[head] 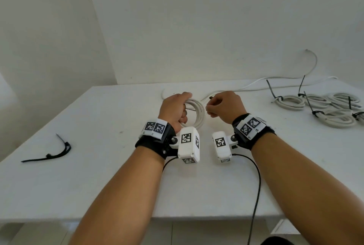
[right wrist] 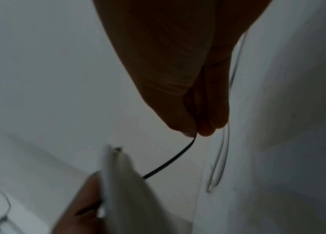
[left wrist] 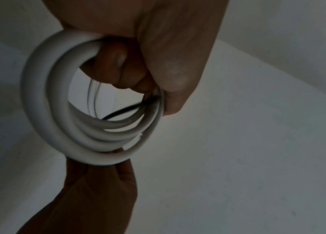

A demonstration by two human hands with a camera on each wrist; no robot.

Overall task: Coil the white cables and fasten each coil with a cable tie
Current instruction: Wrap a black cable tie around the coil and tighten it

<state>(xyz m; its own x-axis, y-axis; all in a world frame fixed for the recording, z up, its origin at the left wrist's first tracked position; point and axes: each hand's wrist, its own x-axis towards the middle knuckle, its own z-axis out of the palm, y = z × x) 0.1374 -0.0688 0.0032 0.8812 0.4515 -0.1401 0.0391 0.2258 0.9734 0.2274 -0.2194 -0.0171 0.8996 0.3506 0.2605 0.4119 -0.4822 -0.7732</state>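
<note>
A round coil of thick white cable (head: 194, 114) is held just above the white tabletop (head: 98, 176), gripped by the left hand (head: 174, 110), whose fingers are curled through its loops. A thin black cable tie (right wrist: 170, 159) is pinched between thumb and fingertips of the right hand (head: 225, 107), just beside the coil. The tie's far end is seen passing among the loops; no closed tie is visible, so this coil is judged formed but not yet fastened.

Well to the right of the right hand, several finished white cable coils bound with black ties (head: 323, 107) lie in a group. Beyond both hands, an uncoiled length of white cable (head: 256, 84) trails across the tabletop; whether it is a separate cable cannot be told. To the left of the left hand, spare black cable ties (head: 53, 152) remain.

No containers are seen.
</note>
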